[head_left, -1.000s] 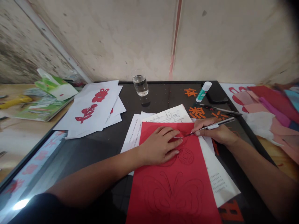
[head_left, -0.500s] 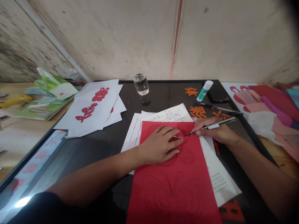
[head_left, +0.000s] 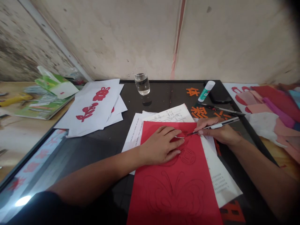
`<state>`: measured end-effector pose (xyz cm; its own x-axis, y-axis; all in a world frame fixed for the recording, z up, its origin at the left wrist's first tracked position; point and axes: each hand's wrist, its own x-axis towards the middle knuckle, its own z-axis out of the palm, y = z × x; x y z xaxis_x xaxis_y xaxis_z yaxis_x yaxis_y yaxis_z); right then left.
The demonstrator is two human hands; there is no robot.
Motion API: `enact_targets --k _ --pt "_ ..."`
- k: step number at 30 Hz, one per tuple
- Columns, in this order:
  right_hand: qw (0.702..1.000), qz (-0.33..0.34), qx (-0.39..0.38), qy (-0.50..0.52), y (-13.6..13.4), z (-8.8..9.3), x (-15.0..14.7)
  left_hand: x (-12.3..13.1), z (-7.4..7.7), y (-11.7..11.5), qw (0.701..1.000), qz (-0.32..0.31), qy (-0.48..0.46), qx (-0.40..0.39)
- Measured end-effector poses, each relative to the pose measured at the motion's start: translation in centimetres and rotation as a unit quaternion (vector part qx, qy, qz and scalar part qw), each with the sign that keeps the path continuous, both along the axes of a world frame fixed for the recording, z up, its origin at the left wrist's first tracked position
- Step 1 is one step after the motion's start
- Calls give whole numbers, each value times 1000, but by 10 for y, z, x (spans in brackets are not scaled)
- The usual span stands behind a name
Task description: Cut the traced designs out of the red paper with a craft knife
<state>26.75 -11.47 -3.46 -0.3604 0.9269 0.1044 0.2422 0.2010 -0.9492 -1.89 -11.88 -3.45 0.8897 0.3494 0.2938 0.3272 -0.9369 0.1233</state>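
Red paper sheet point(head_left: 173, 190) lies at six o'clock on the dark work surface point(head_left: 112, 150), overlapping printed white pages point(head_left: 168, 116). Right hand point(head_left: 217, 132) is closed around a craft knife point(head_left: 217, 126) in a pen grip, with the blade tip point(head_left: 188, 134) on the sheet's upper part, just beside the fingertips point(head_left: 180, 142) of the left hand point(head_left: 161, 146). Left hand lies open and flat on the sheet, holding nothing. Work state: a small curved slit point(head_left: 180, 137) appears at the blade tip, while the round motif point(head_left: 187, 156) and butterfly outline point(head_left: 174, 195) show as drawn lines, with no cut visible. Completed red cut-outs point(head_left: 87, 112) lie on white sheets point(head_left: 107, 107) at ten o'clock. Orange paper characters point(head_left: 198, 112) lie at one o'clock, near a glue stick point(head_left: 206, 90).
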Motion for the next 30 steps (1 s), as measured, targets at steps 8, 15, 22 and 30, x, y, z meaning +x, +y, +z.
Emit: enact_targets --k 8,15,22,30 --pt "999 33 33 -10 -1 4 -2 0 0 2 1000 1 14 -6" --pt "996 54 64 -30 -1 9 -5 0 0 2 1000 2 9 -11" --pt "995 63 65 -36 0 6 -3 1 0 1 1000 1 10 -14" --pt "995 74 66 -27 -1 9 -5 1 3 1 999 7 34 -21"
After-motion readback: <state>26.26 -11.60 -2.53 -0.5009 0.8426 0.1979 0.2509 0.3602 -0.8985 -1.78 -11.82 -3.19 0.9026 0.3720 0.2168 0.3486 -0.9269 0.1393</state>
